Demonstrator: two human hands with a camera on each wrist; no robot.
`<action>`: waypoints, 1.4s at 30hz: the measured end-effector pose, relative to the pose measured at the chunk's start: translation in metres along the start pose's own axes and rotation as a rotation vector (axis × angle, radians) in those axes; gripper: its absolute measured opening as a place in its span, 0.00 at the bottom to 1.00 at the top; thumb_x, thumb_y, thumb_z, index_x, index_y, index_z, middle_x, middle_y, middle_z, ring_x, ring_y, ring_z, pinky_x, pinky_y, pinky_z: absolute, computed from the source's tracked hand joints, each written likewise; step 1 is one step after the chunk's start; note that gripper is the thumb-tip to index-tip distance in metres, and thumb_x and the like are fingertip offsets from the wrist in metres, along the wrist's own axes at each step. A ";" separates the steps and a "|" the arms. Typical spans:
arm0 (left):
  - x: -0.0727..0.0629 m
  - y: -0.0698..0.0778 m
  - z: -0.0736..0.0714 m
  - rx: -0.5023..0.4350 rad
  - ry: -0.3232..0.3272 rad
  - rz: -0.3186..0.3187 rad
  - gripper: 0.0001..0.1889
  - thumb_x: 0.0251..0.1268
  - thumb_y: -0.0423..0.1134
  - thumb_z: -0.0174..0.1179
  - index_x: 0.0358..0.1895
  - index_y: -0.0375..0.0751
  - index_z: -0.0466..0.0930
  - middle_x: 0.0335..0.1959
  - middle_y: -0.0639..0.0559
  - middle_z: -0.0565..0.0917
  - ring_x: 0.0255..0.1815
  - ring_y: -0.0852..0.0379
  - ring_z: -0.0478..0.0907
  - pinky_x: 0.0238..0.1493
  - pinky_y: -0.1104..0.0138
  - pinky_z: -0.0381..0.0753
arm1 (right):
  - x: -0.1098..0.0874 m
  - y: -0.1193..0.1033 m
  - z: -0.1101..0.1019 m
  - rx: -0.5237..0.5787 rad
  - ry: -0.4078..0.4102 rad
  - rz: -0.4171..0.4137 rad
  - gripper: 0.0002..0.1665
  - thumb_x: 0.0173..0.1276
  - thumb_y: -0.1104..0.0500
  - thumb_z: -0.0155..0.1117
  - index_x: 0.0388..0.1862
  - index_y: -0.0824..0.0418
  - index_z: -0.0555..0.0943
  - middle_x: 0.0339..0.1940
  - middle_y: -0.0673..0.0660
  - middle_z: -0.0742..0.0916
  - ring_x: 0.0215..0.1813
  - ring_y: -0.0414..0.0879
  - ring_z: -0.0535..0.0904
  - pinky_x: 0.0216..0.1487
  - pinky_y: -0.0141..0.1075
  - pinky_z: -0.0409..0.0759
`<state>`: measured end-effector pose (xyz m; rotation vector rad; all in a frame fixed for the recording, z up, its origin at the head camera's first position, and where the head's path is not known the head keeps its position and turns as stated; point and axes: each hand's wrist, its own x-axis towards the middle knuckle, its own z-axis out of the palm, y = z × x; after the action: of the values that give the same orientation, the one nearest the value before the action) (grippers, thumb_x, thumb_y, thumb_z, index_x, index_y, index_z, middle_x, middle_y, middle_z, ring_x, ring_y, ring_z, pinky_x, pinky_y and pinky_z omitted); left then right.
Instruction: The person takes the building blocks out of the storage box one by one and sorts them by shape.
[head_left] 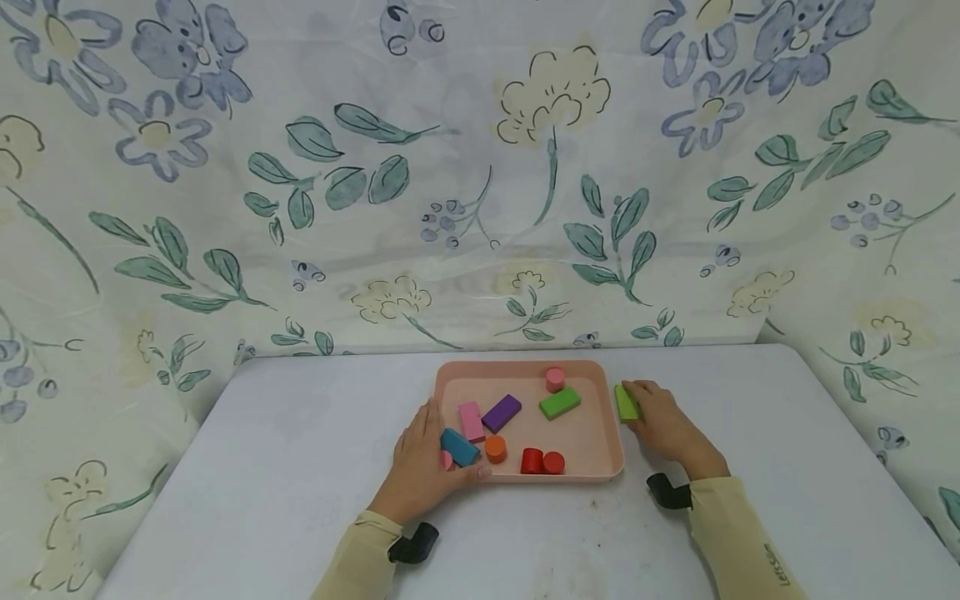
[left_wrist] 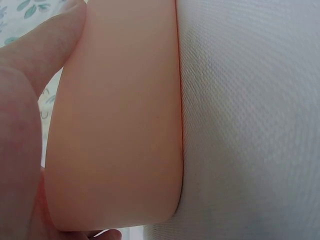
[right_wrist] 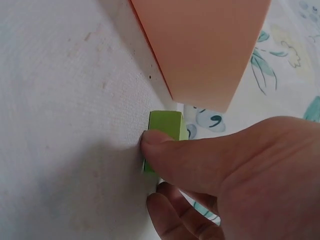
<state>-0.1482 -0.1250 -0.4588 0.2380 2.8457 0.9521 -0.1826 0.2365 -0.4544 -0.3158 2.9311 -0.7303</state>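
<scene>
A shallow peach tray (head_left: pixel 525 478) sits on the white table with several coloured blocks in it. My left hand (head_left: pixel 423 467) holds the tray at its near left corner, thumb along the near side and fingers along the left side. In the left wrist view the tray wall (left_wrist: pixel 120 120) fills the middle, beside the thumb (left_wrist: pixel 47 47). Just right of the tray, my right hand (head_left: pixel 667 425) pinches a light green rectangular block (head_left: pixel 626 403). In the right wrist view the thumb lies across this green block (right_wrist: pixel 165 122), which is low at the table surface.
Inside the tray lie a blue block (head_left: pixel 460 447), pink block (head_left: pixel 471 422), purple block (head_left: pixel 502 413), another green block (head_left: pixel 560 403), an orange cylinder (head_left: pixel 495 449), red cylinders (head_left: pixel 532 461) and pink round pieces (head_left: pixel 555 380). Floral cloth (head_left: pixel 480 250) hangs behind the table (head_left: pixel 300 467).
</scene>
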 end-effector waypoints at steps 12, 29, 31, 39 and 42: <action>0.000 0.000 0.000 -0.001 -0.004 0.001 0.67 0.51 0.70 0.68 0.80 0.31 0.40 0.81 0.34 0.45 0.79 0.34 0.44 0.75 0.36 0.42 | 0.003 0.002 -0.001 0.030 0.000 0.039 0.39 0.65 0.71 0.64 0.74 0.75 0.61 0.70 0.78 0.66 0.69 0.72 0.65 0.68 0.63 0.65; 0.001 -0.001 0.001 -0.002 0.001 -0.010 0.67 0.50 0.71 0.68 0.81 0.33 0.40 0.81 0.35 0.45 0.79 0.34 0.44 0.75 0.37 0.42 | -0.002 -0.017 -0.011 0.027 0.127 0.059 0.38 0.69 0.63 0.66 0.74 0.71 0.64 0.74 0.75 0.64 0.72 0.71 0.63 0.69 0.62 0.66; 0.000 -0.001 0.001 -0.003 -0.001 -0.010 0.67 0.50 0.71 0.69 0.81 0.33 0.40 0.81 0.34 0.45 0.80 0.34 0.44 0.75 0.37 0.42 | -0.002 -0.021 -0.011 0.045 0.136 0.072 0.38 0.70 0.62 0.65 0.75 0.71 0.63 0.74 0.74 0.64 0.71 0.70 0.65 0.68 0.62 0.67; 0.000 0.001 0.000 -0.013 -0.004 -0.011 0.67 0.51 0.70 0.69 0.81 0.32 0.40 0.81 0.34 0.45 0.80 0.34 0.44 0.75 0.36 0.42 | -0.002 -0.035 -0.007 0.084 0.164 0.093 0.38 0.72 0.61 0.64 0.76 0.69 0.62 0.73 0.74 0.65 0.72 0.69 0.64 0.68 0.62 0.67; -0.001 0.001 0.000 -0.013 -0.005 -0.006 0.67 0.51 0.70 0.69 0.81 0.32 0.39 0.81 0.34 0.45 0.80 0.34 0.44 0.75 0.37 0.42 | -0.002 -0.041 -0.004 0.077 0.176 0.087 0.37 0.71 0.60 0.65 0.75 0.68 0.63 0.72 0.74 0.66 0.72 0.69 0.64 0.68 0.62 0.67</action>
<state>-0.1472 -0.1248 -0.4582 0.2301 2.8334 0.9674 -0.1745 0.2031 -0.4308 -0.1211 3.0460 -0.8993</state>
